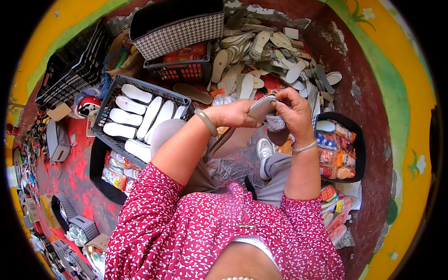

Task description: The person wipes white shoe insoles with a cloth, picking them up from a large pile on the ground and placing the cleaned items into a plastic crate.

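Observation:
Up in front of my knees, my left hand point(239, 113) grips a shoe sole point(260, 110), pale brown on its face with a light rim. My right hand point(297, 111) is closed, its thumb and fingertips pinched at the far end of that sole. A fuzzy grey tuft point(275, 122) hangs just under the right fingers; whether it is fixed to the sole I cannot tell. Below my hands lies a flat pale-brown piece point(235, 142), partly hidden by them.
At left, a dark crate point(122, 148) holds several white soles point(132, 104). A heap of loose soles point(254, 44) lies ahead, beside a houndstooth-patterned bin point(184, 37). To the right stands a black-rimmed container point(358, 154) of packaged goods. Shredded scraps point(228, 172) litter the floor near my shoe point(264, 156).

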